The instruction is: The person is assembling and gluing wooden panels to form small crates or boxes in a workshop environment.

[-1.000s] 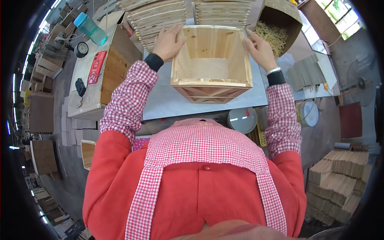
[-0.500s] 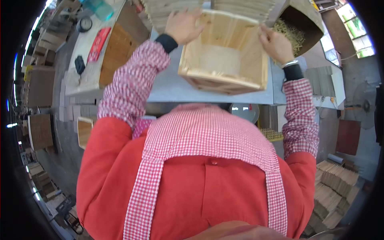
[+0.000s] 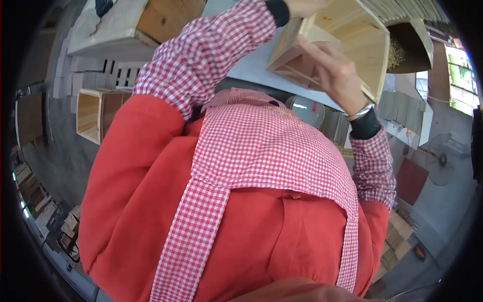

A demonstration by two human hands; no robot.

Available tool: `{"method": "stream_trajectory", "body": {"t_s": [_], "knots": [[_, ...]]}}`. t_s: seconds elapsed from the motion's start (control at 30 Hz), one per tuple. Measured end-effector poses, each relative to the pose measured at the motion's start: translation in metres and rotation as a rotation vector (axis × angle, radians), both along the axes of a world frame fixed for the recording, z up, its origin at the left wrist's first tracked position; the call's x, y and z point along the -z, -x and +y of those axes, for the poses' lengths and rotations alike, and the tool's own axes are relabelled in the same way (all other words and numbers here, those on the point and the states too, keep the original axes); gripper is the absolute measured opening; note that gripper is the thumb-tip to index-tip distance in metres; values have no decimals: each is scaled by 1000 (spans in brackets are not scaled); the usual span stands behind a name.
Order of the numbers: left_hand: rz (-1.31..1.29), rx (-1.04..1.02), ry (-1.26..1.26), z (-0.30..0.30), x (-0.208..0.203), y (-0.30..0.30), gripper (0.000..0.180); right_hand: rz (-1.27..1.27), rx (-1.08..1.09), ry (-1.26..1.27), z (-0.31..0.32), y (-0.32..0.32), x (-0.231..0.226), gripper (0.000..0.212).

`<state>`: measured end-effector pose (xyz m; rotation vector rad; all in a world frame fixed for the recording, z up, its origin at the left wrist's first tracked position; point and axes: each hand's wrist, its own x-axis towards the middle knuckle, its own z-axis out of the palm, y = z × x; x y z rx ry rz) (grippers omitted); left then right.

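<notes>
A pale wooden box (image 3: 370, 45) sits turned at an angle on the blue-grey table (image 3: 251, 61), its crossed-slat side towards me at the left. At the top edge of the view, my left hand (image 3: 304, 7) grips the box's upper left rim; part of its fingers is cut off. My right hand (image 3: 336, 73) is at the near side of the box, its fingers stretched out and pointing up-left across the near corner. The thumb of that hand is hidden.
A dark-lined carton (image 3: 417, 48) with wood shavings stands right of the box. Another wooden box (image 3: 90, 116) is on the left, below a pale workbench (image 3: 108, 38). A round stool (image 3: 307, 110) is under the table edge. A fan (image 3: 440, 160) stands far right.
The wooden box has turned and shifted right. My left hand has moved right along with it; my right hand has left the far right rim and come down to the near side.
</notes>
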<state>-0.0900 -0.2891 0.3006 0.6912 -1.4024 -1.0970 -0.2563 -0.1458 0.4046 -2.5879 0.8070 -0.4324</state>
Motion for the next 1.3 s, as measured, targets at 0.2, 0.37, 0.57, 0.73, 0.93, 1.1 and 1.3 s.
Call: {"method": "stream_trajectory", "body": {"t_s": [0.2, 0.37, 0.57, 0.73, 0.93, 1.1, 1.3], "knots": [[-176, -284, -38, -15, 7, 14, 43, 23, 4, -83, -12, -4, -5, 45], [-152, 375, -769, 41, -43, -4, 59, 77, 128, 244, -18, 16, -16, 41], [-486, 118, -205, -81, 70, 59, 57, 162, 516, 108, -101, 284, 13, 52], [-686, -27, -435, 10, 4, 37, 39, -212, 745, -363, -47, 134, 6, 61], [90, -433, -890, 203, -62, -52, 17, -47, 417, -527, -57, 87, -2, 58], [513, -740, -938, 374, -93, -83, 36, 124, -48, -268, -24, -5, 17, 49], [705, -1259, -1075, 566, -91, -76, 42, -5, -688, -707, 66, -123, 28, 44]]}}
